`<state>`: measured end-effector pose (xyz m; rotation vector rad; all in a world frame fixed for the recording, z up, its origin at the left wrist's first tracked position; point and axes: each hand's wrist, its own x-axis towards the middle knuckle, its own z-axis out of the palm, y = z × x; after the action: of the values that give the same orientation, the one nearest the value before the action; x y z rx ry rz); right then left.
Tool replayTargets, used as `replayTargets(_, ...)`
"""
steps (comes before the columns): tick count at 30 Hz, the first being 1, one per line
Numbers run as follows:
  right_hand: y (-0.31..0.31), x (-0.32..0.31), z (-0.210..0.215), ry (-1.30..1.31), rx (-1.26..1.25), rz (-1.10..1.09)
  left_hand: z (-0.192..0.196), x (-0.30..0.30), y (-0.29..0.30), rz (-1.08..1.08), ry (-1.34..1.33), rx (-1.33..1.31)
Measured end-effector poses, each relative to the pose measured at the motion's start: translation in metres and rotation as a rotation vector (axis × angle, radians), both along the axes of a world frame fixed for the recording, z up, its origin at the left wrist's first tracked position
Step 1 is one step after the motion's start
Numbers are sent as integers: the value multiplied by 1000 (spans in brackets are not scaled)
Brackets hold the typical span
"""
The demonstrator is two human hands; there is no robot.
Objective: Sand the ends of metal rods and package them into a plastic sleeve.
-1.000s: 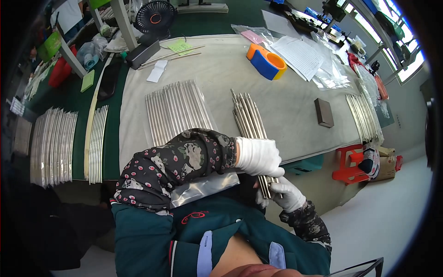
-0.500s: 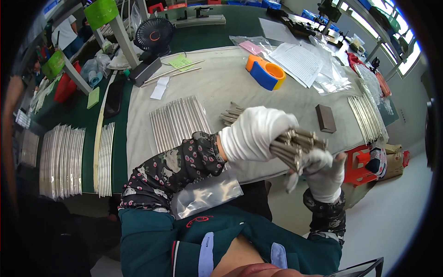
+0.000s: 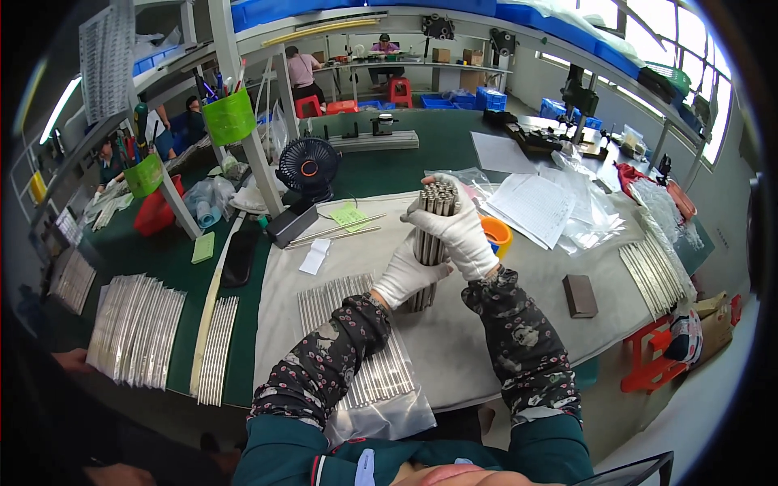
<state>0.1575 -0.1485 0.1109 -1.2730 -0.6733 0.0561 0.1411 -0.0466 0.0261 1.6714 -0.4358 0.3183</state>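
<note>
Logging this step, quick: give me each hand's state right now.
Left hand: closed around the lower part of the upright bundle of metal rods.
Right hand: closed around the same bundle, higher up.

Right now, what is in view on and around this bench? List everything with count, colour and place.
bundle of metal rods: one, silver, upright in both hands
flat rows of rods: many, silver, on the grey mat under the left forearm
bagged rods: several, silver, far left
desk fan: one, black, behind the mat
tape roll: one, orange, behind the hands
block: one, brown, right of the mat
green cups: two, on posts
left hand: white glove, grips the bundle low
right hand: white glove, fingers wrap the top
</note>
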Motion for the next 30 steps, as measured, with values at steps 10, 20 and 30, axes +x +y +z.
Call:
replayTargets(10,-34,-43,8,-41,-23,178,9,-63,-31,58,101,94)
replayTargets(20,-65,-51,10,-509,-574,-182,63,-48,-39,-57,-284,-198)
replayTargets(30,-204,-17,-76,-64,-1435,-1234,71,-62,-38,4,-91,-243)
